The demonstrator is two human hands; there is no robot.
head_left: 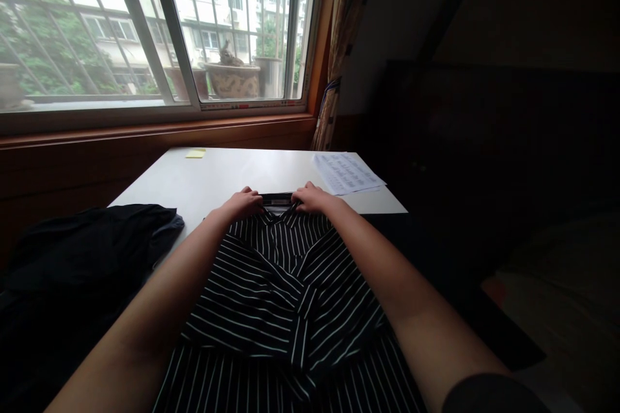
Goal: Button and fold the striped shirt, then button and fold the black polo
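Observation:
A black shirt with white stripes (271, 297) lies front side up across the white table (242, 171), its collar toward the window and its lower part running out of view at the bottom. Its long sleeves are crossed over the chest, one looped around the other in the middle. My left hand (246, 201) has its fingers closed on the left side of the collar. On the opposite side of the collar, my right hand (310, 197) grips the cloth the same way. Between the hands the inner neckband and a small label show.
Dark folded clothes (97, 245) are heaped at the table's left edge. Printed sheets (346, 172) lie at the far right corner, a yellow sticky note (196, 153) at the far left. Behind stand a barred window (194, 32) and a tied curtain (334, 71).

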